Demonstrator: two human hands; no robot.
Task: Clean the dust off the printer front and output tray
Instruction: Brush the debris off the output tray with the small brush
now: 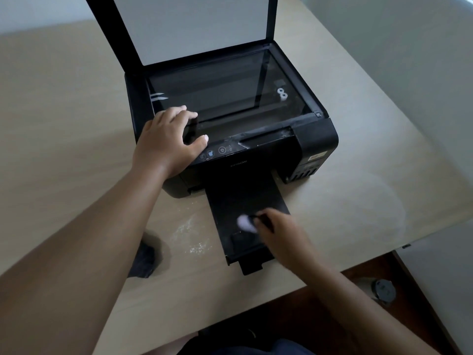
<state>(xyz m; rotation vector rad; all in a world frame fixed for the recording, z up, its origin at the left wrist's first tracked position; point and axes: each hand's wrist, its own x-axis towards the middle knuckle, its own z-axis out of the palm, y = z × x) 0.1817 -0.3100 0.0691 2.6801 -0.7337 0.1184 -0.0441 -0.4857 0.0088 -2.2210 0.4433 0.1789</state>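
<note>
A black printer (314, 139) stands on a beige table with its scanner lid (192, 26) raised. Its output tray (238, 198) is pulled out toward me. My left hand (166, 142) rests on the printer's front left corner, fingers on the edge of the scanner glass and thumb by the control panel. My right hand (281, 231), blurred, holds a small brush with a pale tip (245, 222) over the near part of the tray. White dust streaks the printer's top front edge (268, 133).
White dust specks (192, 237) lie on the table (76, 111) left of the tray. A crumpled dark cloth (144, 260) sits beside my left forearm. The table's near edge runs diagonally at the right, with dark floor and a round grey object (384, 290) below.
</note>
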